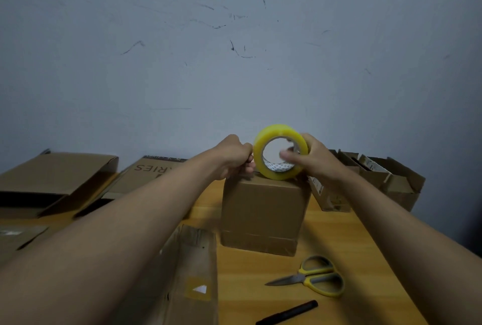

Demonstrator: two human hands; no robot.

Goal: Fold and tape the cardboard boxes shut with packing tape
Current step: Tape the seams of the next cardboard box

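Head view looks along both bare forearms to a closed cardboard box (263,210) standing near the far edge of the wooden bench (260,306), close to the scuffed grey wall (234,37). A strip of clear tape runs across the lower part of the box's near face. On the box's top, at its far edge, a roll of yellowish packing tape (280,151) stands on its rim with its open core facing the camera.

The right hand (310,159) holds the roll from the right: its fingers are curled round the roll's outer side, and the thumb reaches blurred across the core opening. The left hand (234,156) sits at the roll's left side over the box's top left corner, fingers curled tight together in a pinch against the roll's edge; whether a tape end lies between them cannot be told.

Toward the near right part of the bench lie yellow-handled scissors (310,276), blades together and pointing left, and nearer still a black marker (287,311). A flattened piece of cardboard (193,272) lies on the near middle. Along the far left edge lie two flat folded boxes (57,181), one printed with letters; at the far right corner stand open cartons (386,181) with raised flaps.
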